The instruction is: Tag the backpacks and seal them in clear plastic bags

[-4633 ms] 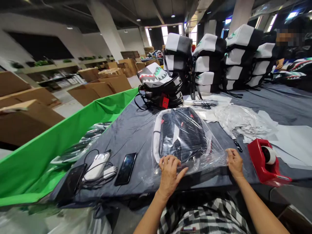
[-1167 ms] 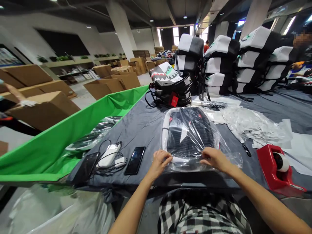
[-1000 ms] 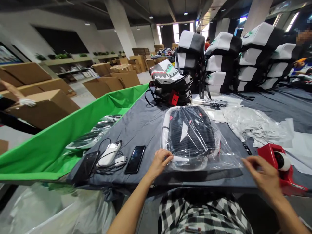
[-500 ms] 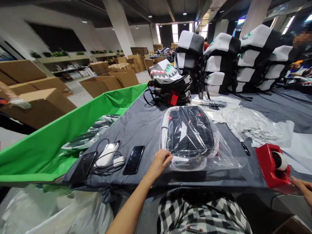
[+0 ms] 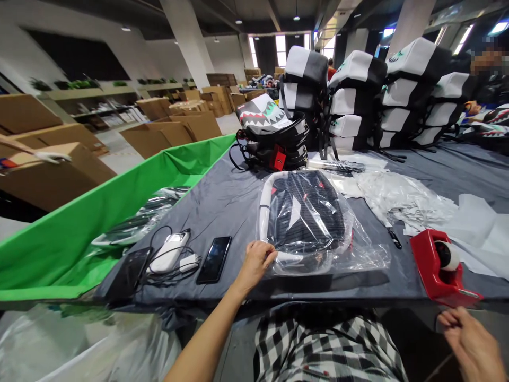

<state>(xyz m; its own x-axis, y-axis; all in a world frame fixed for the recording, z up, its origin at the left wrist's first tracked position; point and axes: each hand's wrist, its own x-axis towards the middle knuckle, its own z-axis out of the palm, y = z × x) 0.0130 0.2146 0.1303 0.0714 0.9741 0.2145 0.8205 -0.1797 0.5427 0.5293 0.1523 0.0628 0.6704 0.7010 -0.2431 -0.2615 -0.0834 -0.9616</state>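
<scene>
A black backpack with white trim (image 5: 306,217) lies in a clear plastic bag on the grey cloth-covered table (image 5: 238,201). My left hand (image 5: 256,261) pinches the bag's lower left corner, thumb and fingers together. Below the red tape dispenser (image 5: 433,270), at the table's front edge, my right hand (image 5: 467,337) has its fingers curled together; whatever they may hold is too small to make out. A phone (image 5: 214,260) lies left of my left hand.
A white power bank (image 5: 169,252) with cables sits at the left. Stacked backpacks (image 5: 353,101) stand at the back, crumpled plastic (image 5: 405,199) at the right. A green-sided bin (image 5: 131,180) borders the table. Another person's gloved hand (image 5: 53,157) is at far left.
My right hand has come away from the tape dispenser's front, down and to the left, and shows more fully. My left hand stays at the bag's corner. The view has shifted slightly.
</scene>
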